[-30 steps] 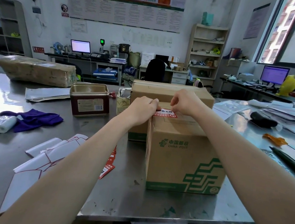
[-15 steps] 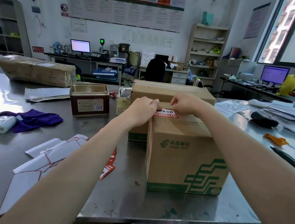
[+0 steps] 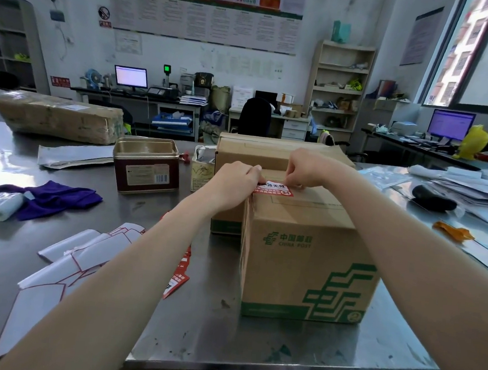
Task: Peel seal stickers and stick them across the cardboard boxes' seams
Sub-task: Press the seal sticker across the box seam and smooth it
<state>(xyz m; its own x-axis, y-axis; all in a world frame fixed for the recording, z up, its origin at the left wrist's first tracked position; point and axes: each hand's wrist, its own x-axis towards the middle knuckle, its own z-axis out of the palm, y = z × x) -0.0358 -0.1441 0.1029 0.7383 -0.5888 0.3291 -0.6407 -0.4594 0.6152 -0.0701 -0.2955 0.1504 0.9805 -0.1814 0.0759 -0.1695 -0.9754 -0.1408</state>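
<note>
Both hands [image 3: 238, 181] press sticker [image 3: 275, 189] onto box [image 3: 305, 249].

The near cardboard box [image 3: 304, 258], at the table's front edge, carries green print on its front face: the Chinese characters 中国邮政 over "CHINA POST", and a circled "2" at the lower right corner. The red-and-white seal sticker [image 3: 275, 188] on its top reads 毁无效 (partly covered) and a circled 封. The tin's [image 3: 146, 166] barcode label is illegible.
</note>
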